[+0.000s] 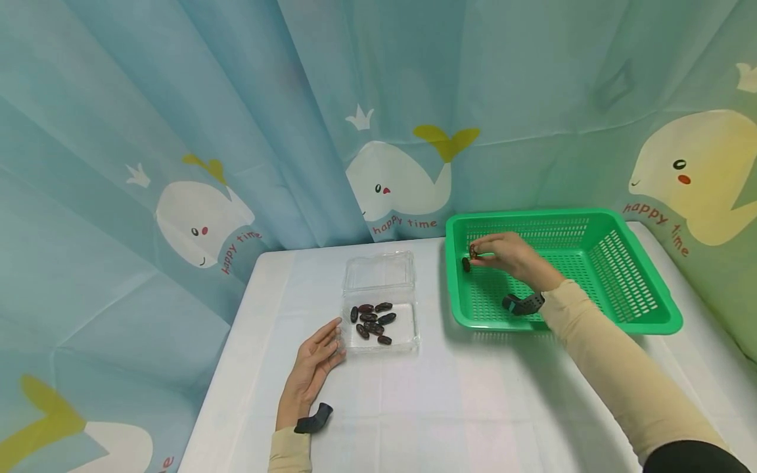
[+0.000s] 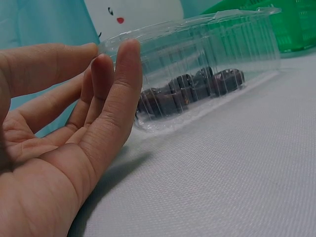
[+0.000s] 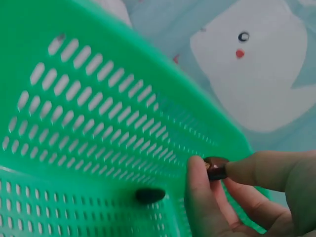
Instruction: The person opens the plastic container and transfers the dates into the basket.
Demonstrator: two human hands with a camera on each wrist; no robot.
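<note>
A clear plastic clamshell box lies on the table with its lid folded back. Several dark brown dates are in its base; through the side wall, dates also appear in the left wrist view. At the box's left edge my left hand rests its fairly straight fingertips against the side. Over the left end of a green basket, my right hand pinches a date between thumb and fingers. Another date lies on the basket's floor, below that hand.
The table has a white cloth. Behind it hangs a light blue curtain printed with whales. The basket's raised, slotted walls stand around my right hand, to the right of the box.
</note>
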